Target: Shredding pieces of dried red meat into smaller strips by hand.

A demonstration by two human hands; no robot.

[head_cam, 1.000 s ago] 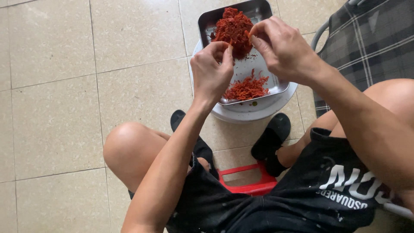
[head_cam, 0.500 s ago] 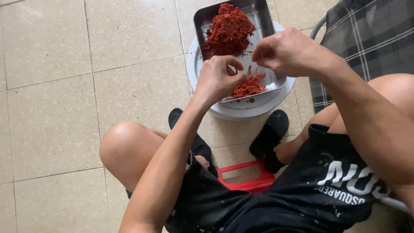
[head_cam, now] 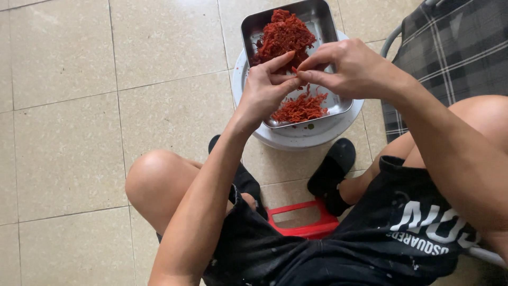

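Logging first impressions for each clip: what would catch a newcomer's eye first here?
The red shredded stuff heaped in the metal tray at top centre, on a white round base. Just above it, the left hand and right hand meet fingertip to fingertip, pinching a red bit. Below, a red stool shows between the knees.

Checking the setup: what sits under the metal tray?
A round white basin sits under the metal tray, its rim showing around it. The tray covers the basin's inside, so any contents are hidden.
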